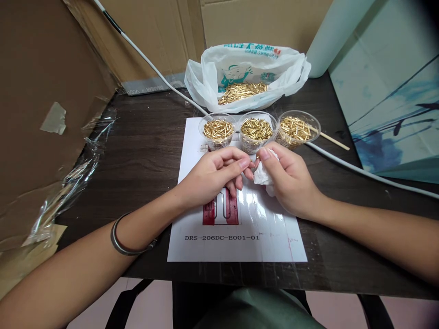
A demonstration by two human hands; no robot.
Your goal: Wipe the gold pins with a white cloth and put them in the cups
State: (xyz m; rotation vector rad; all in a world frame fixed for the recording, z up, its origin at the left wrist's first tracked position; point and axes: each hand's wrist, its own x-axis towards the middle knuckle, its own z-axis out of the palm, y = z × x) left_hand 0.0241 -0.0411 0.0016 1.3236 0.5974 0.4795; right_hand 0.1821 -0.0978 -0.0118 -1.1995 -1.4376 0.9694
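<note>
My left hand [224,171] is closed in a pinch, thumb against index finger, and whatever sits between the fingertips is too small to make out. Facing it, almost touching, my right hand [288,178] grips a crumpled white tissue [263,174]. A tiny gold-coloured piece [258,157] shows at the right thumb tip. Just beyond the hands stand three clear plastic cups: the left cup [218,130] and right cup [295,129] hold slim gold-coloured metal pins, the middle cup [256,130] shorter, darker ones. Beneath lies a printed sheet [219,251] with a red-marked drawing, partly covered by my hands.
Behind the cups, a white plastic bag [288,87] lies open with many gold pins [243,91] inside. A wooden stick [334,139] leans out of the right cup. A white cable [373,169] crosses the dark table [137,151]. Cardboard [144,41] walls the back and left.
</note>
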